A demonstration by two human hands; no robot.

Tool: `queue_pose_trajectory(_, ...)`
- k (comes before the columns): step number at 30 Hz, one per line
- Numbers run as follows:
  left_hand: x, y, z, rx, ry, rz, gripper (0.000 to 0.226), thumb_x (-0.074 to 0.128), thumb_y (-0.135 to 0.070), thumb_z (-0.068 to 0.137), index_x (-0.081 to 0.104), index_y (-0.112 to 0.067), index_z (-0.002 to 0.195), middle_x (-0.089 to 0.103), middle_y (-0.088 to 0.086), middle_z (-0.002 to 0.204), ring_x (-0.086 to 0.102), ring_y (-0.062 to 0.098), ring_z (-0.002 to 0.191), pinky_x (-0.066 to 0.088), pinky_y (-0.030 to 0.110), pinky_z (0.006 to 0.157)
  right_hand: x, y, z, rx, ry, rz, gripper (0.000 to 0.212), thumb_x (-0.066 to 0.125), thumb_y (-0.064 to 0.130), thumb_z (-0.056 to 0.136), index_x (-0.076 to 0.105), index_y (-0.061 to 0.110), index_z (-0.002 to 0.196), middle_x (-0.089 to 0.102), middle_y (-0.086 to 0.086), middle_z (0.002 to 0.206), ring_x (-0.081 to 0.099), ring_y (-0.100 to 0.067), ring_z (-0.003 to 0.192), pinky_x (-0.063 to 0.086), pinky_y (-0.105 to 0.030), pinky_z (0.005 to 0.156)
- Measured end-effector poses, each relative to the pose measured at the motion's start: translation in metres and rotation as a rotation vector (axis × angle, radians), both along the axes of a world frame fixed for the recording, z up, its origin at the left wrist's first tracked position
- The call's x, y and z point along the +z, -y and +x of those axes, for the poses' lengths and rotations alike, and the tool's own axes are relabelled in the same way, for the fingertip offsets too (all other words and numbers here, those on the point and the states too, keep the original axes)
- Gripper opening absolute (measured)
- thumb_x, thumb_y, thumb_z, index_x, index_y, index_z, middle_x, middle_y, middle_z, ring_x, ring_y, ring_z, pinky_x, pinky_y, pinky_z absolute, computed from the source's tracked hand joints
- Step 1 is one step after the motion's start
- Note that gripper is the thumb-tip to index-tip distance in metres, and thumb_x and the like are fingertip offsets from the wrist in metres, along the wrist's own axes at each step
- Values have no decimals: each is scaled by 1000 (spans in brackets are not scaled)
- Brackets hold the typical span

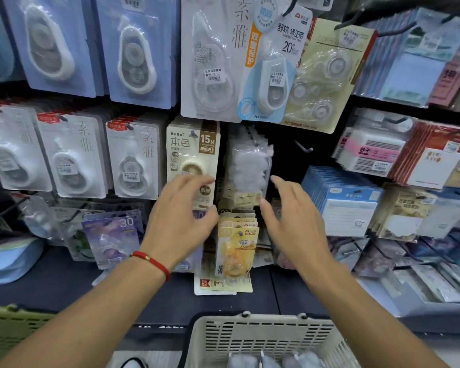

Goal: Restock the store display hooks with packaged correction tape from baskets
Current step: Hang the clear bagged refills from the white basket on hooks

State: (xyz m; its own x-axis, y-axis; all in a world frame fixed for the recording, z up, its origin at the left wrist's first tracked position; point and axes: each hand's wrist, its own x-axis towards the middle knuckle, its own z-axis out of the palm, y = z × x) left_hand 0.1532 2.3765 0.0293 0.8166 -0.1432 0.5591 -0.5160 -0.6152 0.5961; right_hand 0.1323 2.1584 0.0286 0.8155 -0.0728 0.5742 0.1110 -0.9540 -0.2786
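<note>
Head view: display wall (250, 144) fills the frame, carded correction tape hung on hooks so the cards face out. Cream basket (250, 338) at 6 o'clock, parked under the hands for short reaches; pale packs (266, 361) lie in its bottom. Green basket (8, 325) at 8 o'clock. Yellow-card stack (237, 251) hangs dead centre, between both hands. Left hand (181, 216) at 9 o'clock of that stack, fingers spread and relaxed, nothing held; red bracelet (152, 261) on the wrist. Right hand (290, 216) at 3 o'clock, likewise released and empty. My read: squaring the stack on its peg. Bare hook (303, 147) at 1 o'clock looks like the next slot.
</note>
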Motion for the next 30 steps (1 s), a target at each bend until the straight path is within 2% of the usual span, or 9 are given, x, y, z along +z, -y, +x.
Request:
queue_pose_trajectory(3, 1, -6, 10, 68, 91, 44, 56, 76, -16, 84, 64, -19, 139, 52, 4, 144, 43, 25, 138, 34, 32, 113, -11, -4, 16, 186, 106, -161, 47, 64, 19, 100, 56, 12, 146, 53, -11, 152, 52, -31, 137, 50, -51, 104)
queue_pose_trajectory(6, 0, -5, 16, 96, 75, 153, 67, 75, -11, 82, 57, -17, 147, 38, 12, 160, 32, 34, 148, 35, 48, 121, -15, -10, 48, 152, -26, -365, 61, 59, 23, 100, 41, 19, 158, 19, -10, 174, 21, -30, 159, 32, -48, 120)
queue_pose_trajectory(8, -3, -5, 19, 93, 65, 194, 74, 74, -6, 82, 51, -19, 151, 32, 13, 164, 30, 36, 150, 37, 52, 119, -18, -13, 70, 93, -66, -437, 67, 57, 25, 99, 33, 23, 162, 4, -6, 176, 9, -28, 162, 28, -48, 124)
queue_pose_trajectory(11, -9, -5, 23, 95, 88, 198, 81, 73, -2, 81, 46, -22, 155, 30, 13, 165, 31, 35, 149, 42, 51, 114, -21, -16, 102, 19, -99, -472, 73, 58, 26, 95, 30, 23, 162, 0, -6, 177, 5, -28, 163, 28, -52, 123)
queue_pose_trajectory(20, -21, -6, 31, 80, 107, 236, 93, 69, 0, 80, 34, -27, 161, 18, 9, 170, 28, 34, 152, 42, 46, 113, -9, -11, 179, -42, -306, -443, 104, 68, 19, 91, -1, 28, 168, -21, -1, 174, -7, -30, 163, 26, -55, 124)
queue_pose_trajectory(23, -23, -10, 32, 67, 127, 240, 95, 68, 2, 81, 31, -30, 162, 16, 6, 172, 28, 32, 152, 44, 42, 109, -5, -8, 179, 11, -374, -409, 98, 69, 19, 92, 8, 30, 168, -12, 0, 176, 4, -32, 162, 34, -54, 121)
queue_pose_trajectory(26, -22, -13, 26, 74, 117, 243, 97, 68, 3, 81, 29, -30, 163, 13, 9, 171, 29, 33, 152, 45, 41, 105, -10, -2, 153, 53, -325, -318, 76, 63, 21, 95, 30, 20, 163, 18, -9, 173, 32, -36, 152, 47, -54, 110)
queue_pose_trajectory(28, -22, -15, 17, 112, 112, 248, 94, 69, 1, 80, 31, -26, 162, 17, 17, 168, 31, 39, 149, 44, 46, 108, -23, 7, 120, 115, -240, -188, 59, 57, 18, 97, 46, 13, 155, 43, -13, 159, 50, -36, 137, 52, -50, 102)
queue_pose_trajectory(30, -26, -18, 3, 112, 169, 263, 84, 69, -2, 79, 40, -17, 156, 32, 21, 157, 39, 42, 140, 42, 47, 110, -41, 22, 79, 177, -198, -63, 43, 56, 19, 98, 59, 15, 141, 62, -7, 137, 64, -29, 115, 55, -46, 92)
